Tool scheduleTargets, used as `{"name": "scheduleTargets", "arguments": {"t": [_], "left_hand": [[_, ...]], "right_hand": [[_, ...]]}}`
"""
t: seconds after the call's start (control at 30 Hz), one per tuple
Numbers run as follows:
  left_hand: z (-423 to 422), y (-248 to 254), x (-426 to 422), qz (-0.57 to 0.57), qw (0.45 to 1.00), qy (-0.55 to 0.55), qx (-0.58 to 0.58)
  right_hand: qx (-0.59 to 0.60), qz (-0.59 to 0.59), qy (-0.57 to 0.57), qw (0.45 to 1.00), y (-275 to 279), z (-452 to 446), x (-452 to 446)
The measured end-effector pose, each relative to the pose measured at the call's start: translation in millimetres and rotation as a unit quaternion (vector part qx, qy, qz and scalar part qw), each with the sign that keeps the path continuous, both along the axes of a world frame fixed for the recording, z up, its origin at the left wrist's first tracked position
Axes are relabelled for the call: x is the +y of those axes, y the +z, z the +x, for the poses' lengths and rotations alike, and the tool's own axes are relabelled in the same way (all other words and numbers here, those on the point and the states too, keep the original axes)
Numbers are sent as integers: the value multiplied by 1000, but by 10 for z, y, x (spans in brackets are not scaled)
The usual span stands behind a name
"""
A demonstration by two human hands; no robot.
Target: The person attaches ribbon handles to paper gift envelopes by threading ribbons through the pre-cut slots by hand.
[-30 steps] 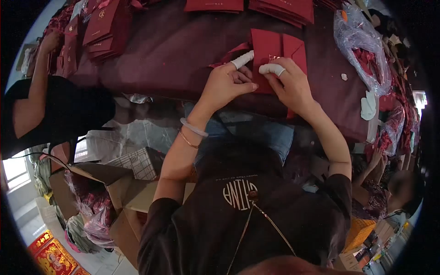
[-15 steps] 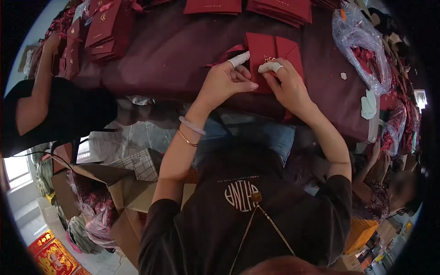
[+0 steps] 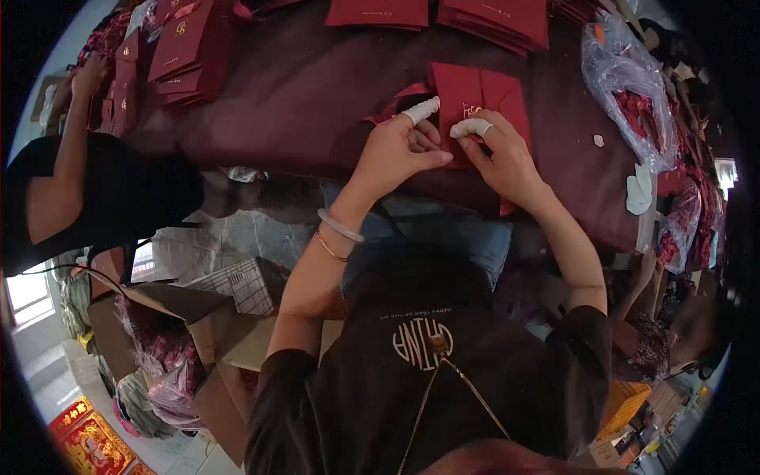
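Note:
A dark red paper bag (image 3: 503, 87) with gold print and a folded flap lies on the table between my hands. At its left edge is my left hand (image 3: 402, 154), with a white cover on the index finger, the other fingers curled and the thumb reaching onto the bag's lower left. My right hand (image 3: 500, 157) rests over the bag's front, its white-covered index finger bent towards the thumb in a pinch. What either hand grips is too small or hidden to make out. Behind my left fingers shows a red ribbon (image 3: 396, 104).
Stacks of red bags (image 3: 184, 55) and more red bags (image 3: 495, 20) lie along the far side. A plastic bag of red items (image 3: 633, 95) and a pale glove (image 3: 638, 190) sit at the right. Another person's arm (image 3: 70, 158) is at the left, above an open cardboard box (image 3: 170, 305).
My view has shifted slightly. Both hands stay at the red bag in nearly the same pose, the right index finger a little more bent.

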State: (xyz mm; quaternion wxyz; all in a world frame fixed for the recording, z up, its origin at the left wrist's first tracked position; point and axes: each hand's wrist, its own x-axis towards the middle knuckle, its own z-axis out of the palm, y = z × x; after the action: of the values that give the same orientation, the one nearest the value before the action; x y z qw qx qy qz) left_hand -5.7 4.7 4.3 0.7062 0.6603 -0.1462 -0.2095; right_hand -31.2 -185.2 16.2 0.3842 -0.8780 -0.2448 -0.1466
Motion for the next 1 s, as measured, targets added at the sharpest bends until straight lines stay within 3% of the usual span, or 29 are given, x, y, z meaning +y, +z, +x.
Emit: {"name": "scheduleTargets", "arguments": {"t": [0.27, 0.43, 0.57, 0.67, 0.73, 0.97, 1.0], "left_hand": [[29, 41, 2, 26, 1000, -10, -9], [6, 31, -2, 14, 1000, -10, -6], [-30, 122, -18, 68, 997, 1, -38], [-24, 58, -12, 101, 992, -7, -73], [-8, 3, -12, 33, 999, -12, -36], [14, 96, 1, 20, 1000, -12, 14], [-4, 21, -26, -37, 999, 16, 17]], "right_hand": [[-20, -30, -33, 999, -23, 31, 63], [-106, -178, -43, 977, 3, -17, 126], [-87, -183, -34, 979, 2, -45, 107], [-40, -77, -40, 995, -7, -34, 83], [57, 12, -28, 998, -12, -3, 47], [78, 102, -30, 991, -36, -8, 24], [76, 122, -36, 989, -55, 5, 7]]}}
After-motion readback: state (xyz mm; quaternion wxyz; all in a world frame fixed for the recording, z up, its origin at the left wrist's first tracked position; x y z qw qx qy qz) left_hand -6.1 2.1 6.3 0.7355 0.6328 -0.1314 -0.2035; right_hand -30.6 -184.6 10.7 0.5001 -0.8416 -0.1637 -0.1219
